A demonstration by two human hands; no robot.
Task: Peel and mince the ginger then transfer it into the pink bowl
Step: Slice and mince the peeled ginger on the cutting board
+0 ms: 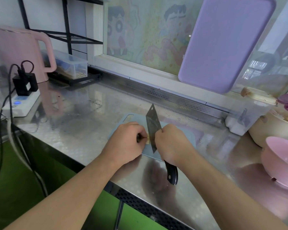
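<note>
Ginger (pixel 148 139), pinched by left hand (pixel 128 143) fingers at frame centre, touches the cleaver (pixel 154 130) the right hand (pixel 171 143) grips; a slip risks cutting fingertips.

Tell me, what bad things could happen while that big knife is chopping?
The left hand pinches the ginger right beside the cleaver, so a slip could nick a fingertip. The ginger piece looks small and mostly hidden by the fingers, so it may roll or squirt out. The blue cutting board lies near the steel counter's front edge and might slide as the right hand presses down.
</note>
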